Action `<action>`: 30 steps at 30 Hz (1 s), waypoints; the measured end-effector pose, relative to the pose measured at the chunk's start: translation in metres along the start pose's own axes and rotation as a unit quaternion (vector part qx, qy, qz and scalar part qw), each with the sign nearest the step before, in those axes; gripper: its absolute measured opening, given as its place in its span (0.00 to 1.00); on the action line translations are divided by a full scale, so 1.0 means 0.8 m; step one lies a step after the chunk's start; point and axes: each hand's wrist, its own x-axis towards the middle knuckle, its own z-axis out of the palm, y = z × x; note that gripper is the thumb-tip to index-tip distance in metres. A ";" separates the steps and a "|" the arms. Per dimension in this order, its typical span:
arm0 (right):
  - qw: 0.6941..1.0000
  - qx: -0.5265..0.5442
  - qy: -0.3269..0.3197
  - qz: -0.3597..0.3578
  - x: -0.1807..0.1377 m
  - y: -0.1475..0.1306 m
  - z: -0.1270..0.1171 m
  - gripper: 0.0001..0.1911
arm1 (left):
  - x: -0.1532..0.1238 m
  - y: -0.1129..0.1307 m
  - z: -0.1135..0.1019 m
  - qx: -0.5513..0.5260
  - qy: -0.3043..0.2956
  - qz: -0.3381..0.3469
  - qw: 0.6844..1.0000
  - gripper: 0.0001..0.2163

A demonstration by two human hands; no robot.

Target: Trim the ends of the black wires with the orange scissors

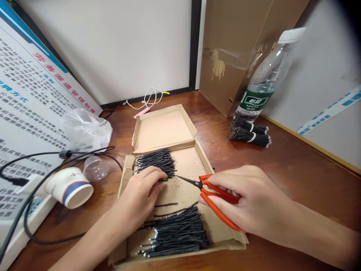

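Red-handled scissors (199, 184) held in right hand (251, 195), left hand (143, 190) at black wires (155, 161), its grip partly hidden, unclear

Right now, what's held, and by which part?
Right hand holds red-handled, dark-bladed scissors by their handles. Left hand at thin black wires; grip can't be told.

Looks forward and down from the head, over left hand (144, 190) and right hand (254, 199). Sits near, above the desk (296, 173).

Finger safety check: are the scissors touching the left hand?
Apart. The head view shows a small visible gap between the fingertips of the left hand and the tip of the orange-handled scissors.
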 end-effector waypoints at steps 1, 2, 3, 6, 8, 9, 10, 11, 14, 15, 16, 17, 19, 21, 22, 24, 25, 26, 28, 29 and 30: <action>1.000 -0.001 -0.002 0.000 0.000 0.000 0.000 0.13 | 0.000 0.000 0.000 -0.005 -0.001 0.003 1.000 0.09; 1.000 -0.002 -0.003 0.000 -0.001 0.001 0.000 0.13 | 0.000 0.001 0.000 -0.009 -0.002 0.006 1.000 0.10; 1.000 -0.002 -0.005 0.001 -0.001 0.001 0.000 0.13 | -0.001 0.001 0.000 -0.014 -0.004 0.009 1.000 0.10; 1.000 -0.004 -0.006 0.004 -0.002 0.001 0.000 0.14 | -0.001 0.003 -0.002 -0.023 -0.005 0.012 1.000 0.11; 1.000 -0.007 -0.003 0.006 -0.002 0.001 0.000 0.13 | -0.001 0.005 -0.003 -0.029 -0.005 0.012 0.999 0.12; 1.000 -0.009 -0.002 0.005 -0.002 0.001 0.000 0.13 | -0.001 0.006 -0.004 -0.032 -0.007 0.012 0.999 0.12; 1.000 -0.010 -0.002 0.004 -0.002 0.001 0.000 0.12 | -0.001 0.008 -0.005 -0.036 -0.011 0.014 0.999 0.12; 1.000 -0.011 -0.002 0.003 -0.002 0.001 0.000 0.12 | -0.001 0.010 -0.007 -0.041 -0.021 0.015 0.999 0.11; 1.000 -0.013 -0.005 0.004 -0.002 0.001 0.000 0.11 | -0.003 0.016 -0.010 -0.046 -0.099 0.001 0.994 0.07; 1.000 -0.012 -0.006 0.006 -0.002 0.001 0.000 0.11 | -0.004 0.018 -0.011 -0.045 -0.131 -0.006 0.990 0.06; 1.000 -0.013 -0.007 0.008 -0.002 0.002 0.000 0.11 | -0.006 0.019 -0.010 -0.043 -0.159 -0.013 0.986 0.05; 1.000 -0.013 -0.007 0.010 -0.002 0.002 0.000 0.11 | -0.007 0.021 -0.009 -0.040 -0.177 -0.018 0.983 0.05; 1.000 -0.014 -0.007 0.011 -0.003 0.003 0.001 0.11 | -0.008 0.022 -0.004 -0.035 -0.186 -0.023 0.982 0.07; 1.000 -0.014 -0.010 0.013 -0.004 0.004 0.001 0.11 | -0.009 0.024 0.001 -0.032 -0.180 -0.033 0.983 0.09; 1.000 -0.014 -0.014 0.017 -0.004 0.004 0.002 0.12 | -0.010 0.024 0.003 -0.031 -0.175 -0.038 0.983 0.09; 0.999 -0.004 -0.025 0.031 -0.004 0.004 0.001 0.13 | -0.010 0.027 0.003 -0.033 -0.167 -0.048 0.984 0.09; 0.999 0.005 -0.030 0.039 -0.003 0.003 0.001 0.13 | -0.010 0.028 0.002 -0.037 -0.160 -0.053 0.985 0.09; 0.998 0.016 -0.036 0.045 -0.003 0.002 0.000 0.13 | -0.010 0.030 0.000 -0.046 -0.150 -0.062 0.986 0.09; 0.997 0.034 -0.044 0.049 -0.001 -0.002 -0.002 0.12 | -0.010 0.034 -0.006 -0.088 -0.118 -0.087 0.985 0.08; 0.997 0.039 -0.047 0.050 0.000 -0.003 -0.002 0.13 | -0.010 0.035 -0.008 -0.122 -0.098 -0.103 0.982 0.07; 0.997 0.040 -0.050 0.051 0.000 -0.005 -0.003 0.13 | -0.009 0.037 -0.010 -0.161 -0.079 -0.119 0.976 0.06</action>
